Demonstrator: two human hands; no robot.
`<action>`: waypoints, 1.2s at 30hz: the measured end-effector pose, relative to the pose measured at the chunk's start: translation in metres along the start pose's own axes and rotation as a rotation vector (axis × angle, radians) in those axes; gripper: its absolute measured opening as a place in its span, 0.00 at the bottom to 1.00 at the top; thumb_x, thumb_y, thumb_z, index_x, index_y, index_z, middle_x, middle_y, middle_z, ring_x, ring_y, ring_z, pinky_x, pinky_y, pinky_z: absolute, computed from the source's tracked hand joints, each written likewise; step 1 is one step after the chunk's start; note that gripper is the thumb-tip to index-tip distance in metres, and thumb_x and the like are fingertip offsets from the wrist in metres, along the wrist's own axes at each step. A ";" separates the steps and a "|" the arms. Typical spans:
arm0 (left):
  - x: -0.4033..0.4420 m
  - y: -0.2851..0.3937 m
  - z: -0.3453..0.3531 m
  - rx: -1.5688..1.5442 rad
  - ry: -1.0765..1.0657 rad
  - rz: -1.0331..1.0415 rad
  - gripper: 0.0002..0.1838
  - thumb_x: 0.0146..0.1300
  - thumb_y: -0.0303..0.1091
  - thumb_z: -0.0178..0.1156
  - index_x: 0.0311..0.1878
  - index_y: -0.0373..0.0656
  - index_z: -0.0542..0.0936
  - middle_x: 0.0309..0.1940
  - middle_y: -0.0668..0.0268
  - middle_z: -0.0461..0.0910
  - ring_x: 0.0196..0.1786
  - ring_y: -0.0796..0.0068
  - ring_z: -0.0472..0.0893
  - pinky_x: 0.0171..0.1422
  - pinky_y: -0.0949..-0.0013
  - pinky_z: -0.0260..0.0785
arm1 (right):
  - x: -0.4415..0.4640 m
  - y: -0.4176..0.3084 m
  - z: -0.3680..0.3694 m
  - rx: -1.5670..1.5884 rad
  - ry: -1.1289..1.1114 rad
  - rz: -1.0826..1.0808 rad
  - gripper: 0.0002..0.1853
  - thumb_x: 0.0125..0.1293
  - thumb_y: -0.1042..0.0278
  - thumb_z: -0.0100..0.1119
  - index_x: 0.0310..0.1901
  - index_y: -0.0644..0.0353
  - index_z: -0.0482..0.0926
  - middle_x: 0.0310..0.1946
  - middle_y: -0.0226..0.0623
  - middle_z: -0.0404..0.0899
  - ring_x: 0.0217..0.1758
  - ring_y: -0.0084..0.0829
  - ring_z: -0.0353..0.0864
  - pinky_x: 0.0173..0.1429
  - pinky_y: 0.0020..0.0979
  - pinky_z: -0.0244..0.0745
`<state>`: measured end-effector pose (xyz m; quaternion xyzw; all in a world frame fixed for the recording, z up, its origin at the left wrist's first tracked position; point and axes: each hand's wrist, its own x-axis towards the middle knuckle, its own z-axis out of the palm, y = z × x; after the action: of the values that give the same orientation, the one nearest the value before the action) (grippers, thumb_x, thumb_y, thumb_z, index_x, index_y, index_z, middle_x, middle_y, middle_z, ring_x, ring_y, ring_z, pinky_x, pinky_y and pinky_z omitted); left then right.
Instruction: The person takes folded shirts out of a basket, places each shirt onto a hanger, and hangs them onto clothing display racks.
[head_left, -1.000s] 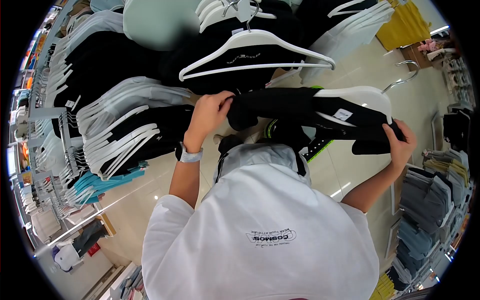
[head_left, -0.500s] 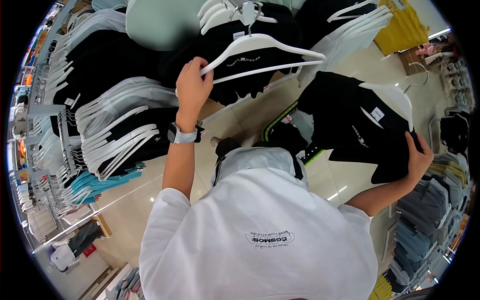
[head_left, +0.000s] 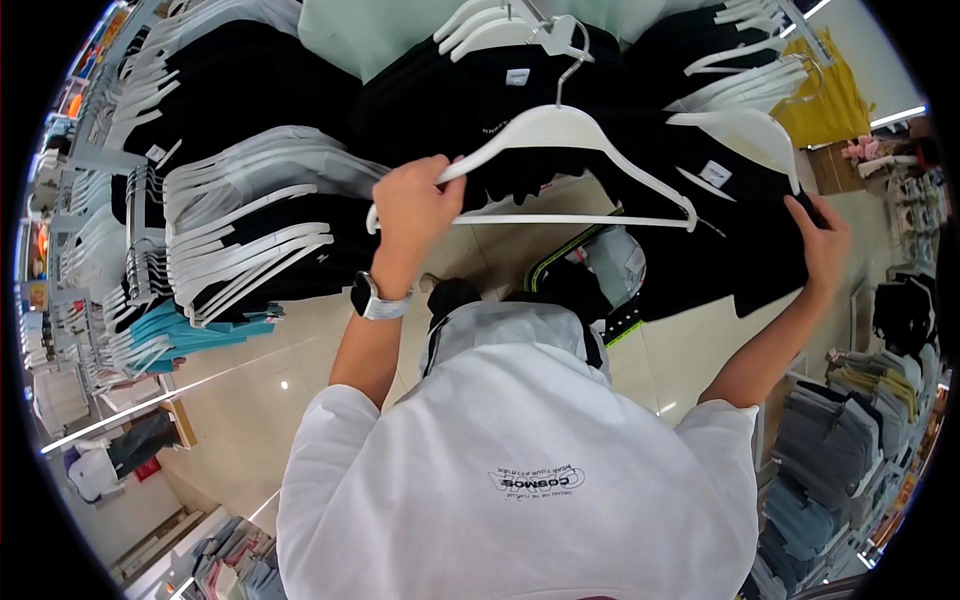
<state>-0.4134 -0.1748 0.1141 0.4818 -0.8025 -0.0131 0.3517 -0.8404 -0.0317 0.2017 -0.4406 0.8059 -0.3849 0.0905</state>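
Observation:
My left hand (head_left: 418, 208), with a watch on its wrist, is closed around the left shoulder of a bare white hanger (head_left: 550, 126). That hanger is held up in front of black T-shirts (head_left: 410, 100) on the rack, its hook upward. On the right, my right hand (head_left: 824, 242) grips the shoulder of a black T-shirt (head_left: 715, 265) on another white hanger (head_left: 752, 135). This shirt has a white neck label (head_left: 714, 174). The bare hanger overlaps its left part from my viewpoint.
White and black garments hang on a rack (head_left: 250, 160) at the left, with turquoise ones (head_left: 165, 330) lower down. A basket with a green-yellow rim (head_left: 560, 258) stands on the floor. Yellow garments (head_left: 825, 95) hang at the upper right; folded clothes (head_left: 830, 430) lie on the right.
My left hand has moved right and slightly down with the bare hanger. My right hand has raised the black T-shirt toward the rack, and the bare hanger now overlaps it.

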 end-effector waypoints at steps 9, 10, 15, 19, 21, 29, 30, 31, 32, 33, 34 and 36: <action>-0.014 0.016 -0.002 -0.068 0.032 -0.036 0.14 0.50 0.34 0.61 0.14 0.42 0.70 0.10 0.64 0.68 0.15 0.65 0.71 0.18 0.66 0.59 | 0.055 -0.066 0.100 0.056 -0.327 -0.393 0.13 0.50 0.66 0.68 0.32 0.66 0.79 0.21 0.27 0.74 0.25 0.16 0.68 0.31 0.19 0.63; -0.014 0.019 -0.003 -0.079 -0.003 -0.057 0.16 0.51 0.37 0.62 0.14 0.41 0.70 0.11 0.64 0.69 0.15 0.65 0.71 0.19 0.67 0.61 | 0.059 -0.075 0.111 0.099 -0.396 -0.413 0.12 0.50 0.66 0.68 0.31 0.66 0.79 0.20 0.26 0.74 0.24 0.15 0.67 0.31 0.19 0.62; -0.011 0.023 -0.013 -0.129 -0.082 -0.112 0.19 0.56 0.41 0.60 0.15 0.40 0.70 0.11 0.63 0.70 0.16 0.62 0.72 0.20 0.66 0.61 | 0.085 -0.081 0.162 0.224 -0.587 -0.463 0.11 0.50 0.67 0.67 0.29 0.66 0.79 0.20 0.25 0.74 0.24 0.14 0.66 0.30 0.19 0.60; -0.009 0.009 -0.007 -0.433 -0.154 -0.328 0.09 0.60 0.35 0.55 0.34 0.38 0.71 0.15 0.60 0.72 0.19 0.62 0.74 0.25 0.66 0.64 | 0.088 -0.088 0.189 0.352 -0.731 -0.441 0.08 0.51 0.71 0.66 0.29 0.67 0.80 0.23 0.26 0.77 0.26 0.14 0.70 0.32 0.18 0.64; -0.008 0.001 -0.002 -0.496 -0.135 -0.382 0.10 0.61 0.32 0.53 0.42 0.38 0.71 0.17 0.60 0.72 0.20 0.66 0.74 0.27 0.68 0.64 | 0.089 -0.083 0.204 0.427 -0.807 -0.389 0.07 0.52 0.72 0.66 0.30 0.67 0.80 0.23 0.26 0.77 0.26 0.14 0.71 0.32 0.17 0.65; 0.008 -0.037 0.000 -0.019 0.017 -0.197 0.28 0.46 0.36 0.64 0.53 0.45 0.70 0.48 0.52 0.66 0.52 0.52 0.67 0.57 0.60 0.62 | 0.112 -0.063 0.239 0.341 -0.842 -0.518 0.08 0.53 0.73 0.63 0.31 0.70 0.79 0.21 0.23 0.74 0.25 0.12 0.67 0.29 0.17 0.62; 0.010 -0.047 0.003 -0.025 0.024 -0.169 0.27 0.46 0.35 0.64 0.52 0.43 0.71 0.47 0.52 0.69 0.50 0.52 0.69 0.56 0.60 0.64 | 0.109 -0.064 0.240 0.355 -0.814 -0.539 0.09 0.53 0.72 0.63 0.29 0.70 0.78 0.19 0.22 0.72 0.23 0.11 0.64 0.27 0.18 0.60; 0.013 -0.056 0.004 -0.030 0.032 -0.140 0.25 0.46 0.35 0.63 0.51 0.42 0.73 0.46 0.52 0.71 0.48 0.52 0.71 0.54 0.60 0.65 | 0.109 -0.065 0.239 0.359 -0.812 -0.534 0.09 0.53 0.72 0.63 0.29 0.70 0.78 0.19 0.22 0.72 0.23 0.11 0.64 0.27 0.18 0.60; 0.013 -0.065 0.004 -0.029 0.023 -0.135 0.25 0.46 0.35 0.63 0.51 0.42 0.73 0.46 0.52 0.71 0.48 0.52 0.71 0.54 0.60 0.65 | 0.108 -0.066 0.239 0.341 -0.808 -0.550 0.09 0.53 0.72 0.63 0.29 0.71 0.77 0.19 0.22 0.70 0.23 0.12 0.63 0.27 0.19 0.59; 0.013 -0.073 0.003 -0.138 -0.126 -0.255 0.23 0.47 0.36 0.63 0.48 0.39 0.74 0.42 0.52 0.75 0.43 0.54 0.74 0.51 0.62 0.67 | 0.108 -0.066 0.240 0.323 -0.803 -0.565 0.09 0.53 0.72 0.62 0.28 0.71 0.76 0.18 0.21 0.69 0.23 0.12 0.61 0.26 0.19 0.59; 0.011 -0.080 0.003 -0.245 -0.278 -0.376 0.22 0.47 0.37 0.63 0.46 0.36 0.76 0.38 0.52 0.78 0.39 0.55 0.77 0.47 0.63 0.69 | 0.110 -0.066 0.240 0.291 -0.796 -0.581 0.10 0.54 0.71 0.62 0.26 0.71 0.75 0.17 0.21 0.66 0.23 0.12 0.60 0.26 0.20 0.57; -0.003 -0.086 0.002 -0.271 -0.242 -0.416 0.20 0.49 0.37 0.63 0.42 0.33 0.76 0.33 0.52 0.79 0.34 0.60 0.78 0.43 0.65 0.69 | 0.109 -0.063 0.235 0.265 -0.767 -0.562 0.12 0.53 0.69 0.63 0.26 0.71 0.74 0.17 0.22 0.66 0.24 0.13 0.60 0.27 0.21 0.58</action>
<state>-0.3477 -0.2192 0.0794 0.5799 -0.7133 -0.2495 0.3044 -0.7510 -0.2641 0.1058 -0.7354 0.5089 -0.3038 0.3285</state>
